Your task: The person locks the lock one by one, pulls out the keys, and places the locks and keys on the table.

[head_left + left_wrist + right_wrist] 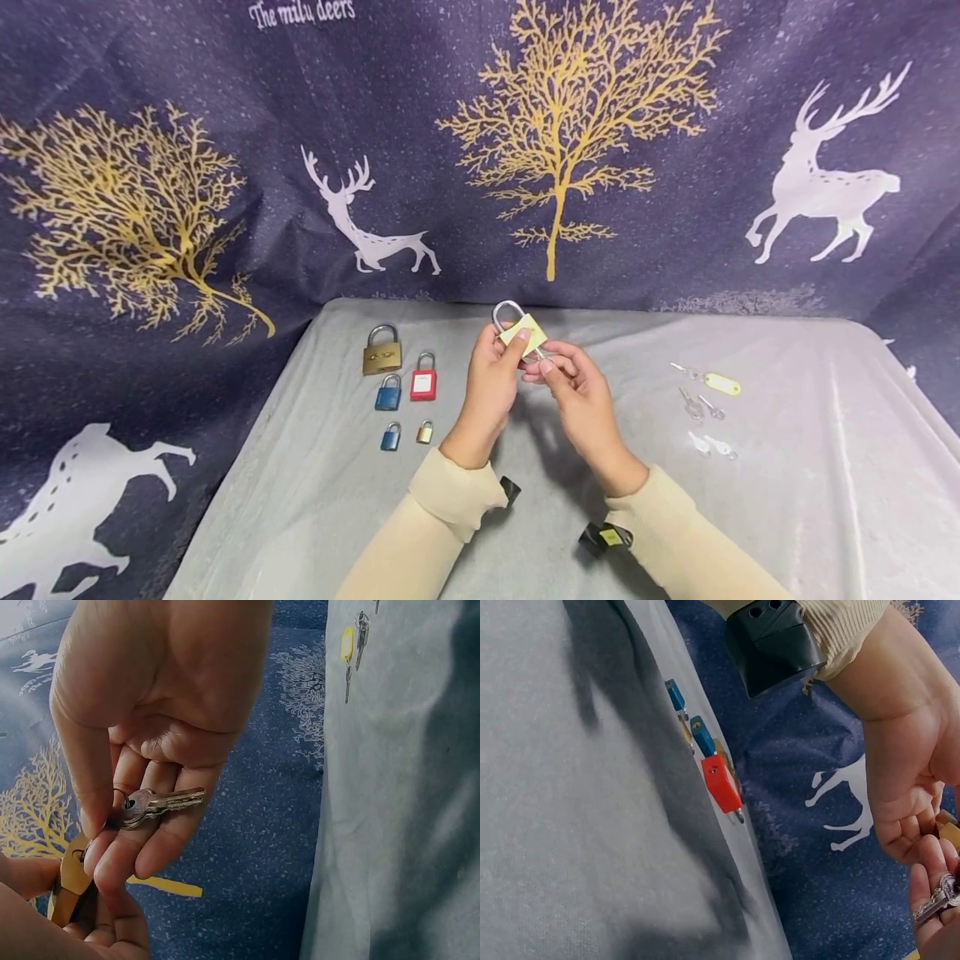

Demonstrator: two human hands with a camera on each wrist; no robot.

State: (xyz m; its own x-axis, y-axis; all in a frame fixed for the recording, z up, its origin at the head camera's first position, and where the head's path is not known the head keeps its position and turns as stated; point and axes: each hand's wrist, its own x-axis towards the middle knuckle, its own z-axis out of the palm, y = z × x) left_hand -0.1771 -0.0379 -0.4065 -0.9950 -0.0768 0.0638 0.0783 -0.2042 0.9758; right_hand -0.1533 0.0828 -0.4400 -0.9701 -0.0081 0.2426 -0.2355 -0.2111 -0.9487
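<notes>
My left hand (487,383) grips a brass padlock (534,327) above the far part of the table, its thumb across the front and the silver shackle pointing up and left. My right hand (585,400) pinches a bunch of silver keys (142,808) between thumb and fingers. In the left wrist view, the pinching fingertips are right at the padlock's keyhole face, while other keys lie loose over the curled fingers. Whether a key sits inside the keyhole I cannot tell. The right wrist view catches both hands and the keys only at its right edge.
Left on the grey cloth-covered table (300,500) stand a large brass padlock (382,358), a red padlock (423,385), two blue padlocks (387,398) and a small brass one (424,432). To the right lie several keys (692,406), one with a yellow tag (722,383).
</notes>
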